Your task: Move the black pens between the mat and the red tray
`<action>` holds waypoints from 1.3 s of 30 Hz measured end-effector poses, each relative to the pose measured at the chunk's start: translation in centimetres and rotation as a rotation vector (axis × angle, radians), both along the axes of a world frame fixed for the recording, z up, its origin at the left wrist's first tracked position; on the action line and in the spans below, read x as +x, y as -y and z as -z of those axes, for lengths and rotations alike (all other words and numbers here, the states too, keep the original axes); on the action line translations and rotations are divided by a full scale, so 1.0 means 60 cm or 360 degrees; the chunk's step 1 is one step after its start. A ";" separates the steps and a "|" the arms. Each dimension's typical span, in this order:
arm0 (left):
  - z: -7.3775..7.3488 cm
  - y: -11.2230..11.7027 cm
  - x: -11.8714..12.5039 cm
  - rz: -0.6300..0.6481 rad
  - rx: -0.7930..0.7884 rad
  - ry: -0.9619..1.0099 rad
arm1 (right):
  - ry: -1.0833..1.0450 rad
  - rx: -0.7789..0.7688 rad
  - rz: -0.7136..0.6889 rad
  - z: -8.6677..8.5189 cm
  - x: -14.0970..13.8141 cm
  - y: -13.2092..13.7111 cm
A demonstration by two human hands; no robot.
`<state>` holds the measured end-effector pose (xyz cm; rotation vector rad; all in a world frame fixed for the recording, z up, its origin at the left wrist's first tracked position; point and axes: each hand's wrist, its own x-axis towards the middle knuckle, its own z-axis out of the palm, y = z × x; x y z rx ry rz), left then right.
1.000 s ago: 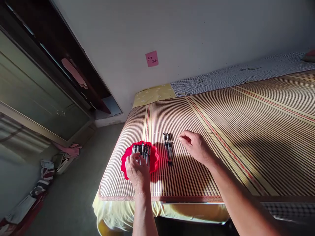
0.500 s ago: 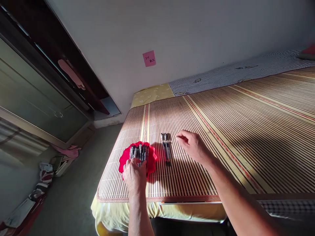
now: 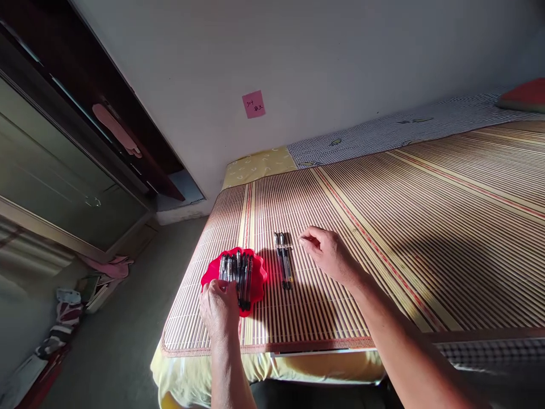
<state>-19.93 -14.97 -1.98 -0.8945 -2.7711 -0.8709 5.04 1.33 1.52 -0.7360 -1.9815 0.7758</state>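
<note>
1. Left hand (image 3: 219, 307): I read its fingers as bent down over the near ends of the black pens (image 3: 238, 271) (the back of the hand hides the grip, so I cannot tell whether a pen is pinched).
2. These pens lie side by side in the red dish (image 3: 260, 274), which sits near the front-left corner of the bamboo mat (image 3: 383, 238).
3. Right hand (image 3: 328, 257): it rests on the mat with its fingers loosely curled and thumb and forefinger tips close together. I cannot tell whether they hold anything.
4. Pen pair (image 3: 283, 264): two pens lie parallel on the mat between the dish and the right fingertips, near both and touched by neither.
5. Beyond the mat: a yellow sheet (image 3: 255, 165), a checked cloth (image 3: 404, 128) and a pink note (image 3: 254, 104) on the wall.
</note>
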 end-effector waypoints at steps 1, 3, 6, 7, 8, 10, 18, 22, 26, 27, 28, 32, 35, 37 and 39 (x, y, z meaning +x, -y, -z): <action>-0.005 0.001 0.001 -0.0010 0.0022 -0.0005 | -0.0010 -0.0008 0.0002 -0.002 0.000 0.001; -0.019 0.001 0.011 -0.0012 0.0174 0.0005 | -0.0049 -0.0039 0.0004 -0.006 0.001 0.002; -0.042 -0.010 0.054 0.0186 0.0681 0.0303 | -0.0173 -0.0158 -0.0042 -0.016 -0.002 0.008; -0.047 -0.018 0.075 0.0346 0.0860 0.0524 | -0.0221 -0.0228 -0.0085 -0.019 -0.004 0.011; -0.050 -0.026 0.097 0.0523 0.1006 0.0767 | -0.0268 -0.0310 -0.0143 -0.023 -0.006 0.014; -0.053 -0.044 0.141 0.0826 0.1167 0.1168 | -0.0341 -0.0490 -0.0282 -0.031 -0.011 0.022; -0.050 -0.071 0.214 0.1067 0.1108 0.1450 | -0.0458 -0.0857 -0.0499 -0.049 -0.018 0.029; -0.059 -0.073 0.222 0.0938 0.0963 0.1109 | -0.0481 -0.0846 -0.0408 -0.044 -0.026 0.034; -0.060 -0.075 0.225 0.0906 0.0844 0.0871 | -0.0507 -0.0803 -0.0277 -0.028 -0.022 0.026; -0.058 -0.074 0.221 0.0954 0.0796 0.0899 | -0.0533 -0.0796 -0.0190 -0.023 -0.012 0.016; -0.057 -0.072 0.215 0.1004 0.0756 0.0968 | -0.0560 -0.0788 -0.0087 -0.017 0.003 0.004; -0.052 -0.065 0.170 0.0852 0.0950 0.1262 | -0.0859 -0.0787 0.0352 0.003 0.074 -0.057; -0.056 -0.063 0.141 0.0578 0.1347 0.1354 | -0.0777 -0.0788 0.0291 0.018 0.092 -0.087; -0.058 -0.065 0.135 0.0597 0.1485 0.1481 | -0.0572 -0.0817 0.0179 0.027 0.073 -0.097; -0.060 -0.068 0.137 0.0683 0.1509 0.1609 | -0.0295 -0.0873 0.0124 0.034 0.036 -0.105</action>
